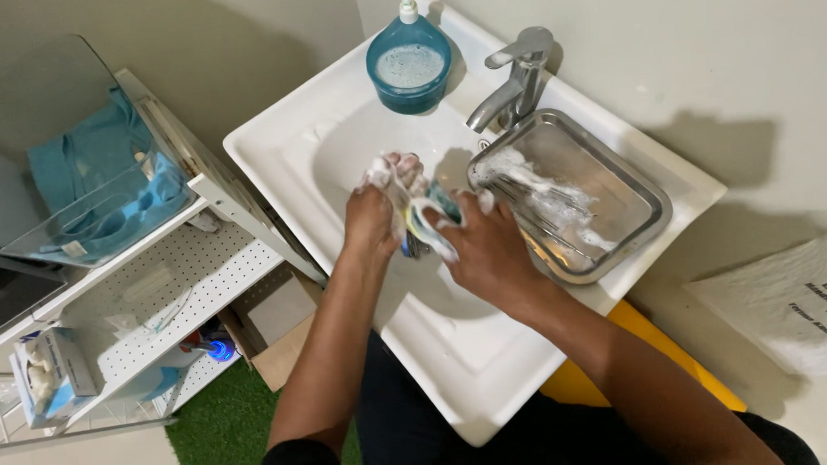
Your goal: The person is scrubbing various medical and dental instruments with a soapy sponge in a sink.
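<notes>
Both my hands meet over the white sink basin (457, 343), covered in soap foam. My left hand (375, 211) is closed around one end of a small object with a dark part and a pale blue-green handle (424, 218). My right hand (490, 247) grips its other end, fingers wrapped around it. Foam hides what the object is. Just right of my hands, a steel tray (621, 226) streaked with suds rests on the sink's edge under the chrome tap (516, 81).
A blue soap dispenser with a white pump (409, 63) stands at the back of the sink. At the left is a white perforated shelf unit (167, 293) with a clear box of blue cloth (100, 183). A white plastic bag (804, 302) lies at right. Green turf covers the floor.
</notes>
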